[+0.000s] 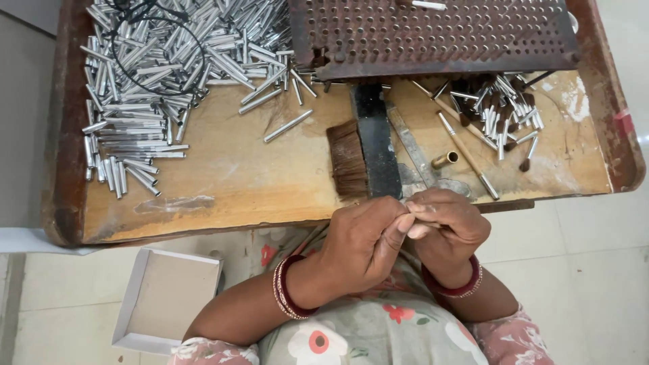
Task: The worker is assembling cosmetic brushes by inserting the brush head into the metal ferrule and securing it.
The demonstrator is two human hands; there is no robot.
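A worn wooden tray-like worktable with raised dark edges fills the far part of the scene, and it holds nearly everything: on its far left a big loose heap of shiny silver metal tubes with a thin black cord looped over it, at the far middle a rusty brown perforated metal rack, and to the right a smaller pile of silver tubes already fitted with dark bristle tips. A tuft of brown bristle hair lies beside a black bar at the centre, with a short brass ferrule just right of it. Near left, on the floor, sits a shallow white cardboard box, seemingly with nothing in it. At the table's near edge the left hand and right hand meet, fingertips pressed together, pinching something too small to make out. I'd judge such a fine pinch could slip, dropping the piece into the lap below.
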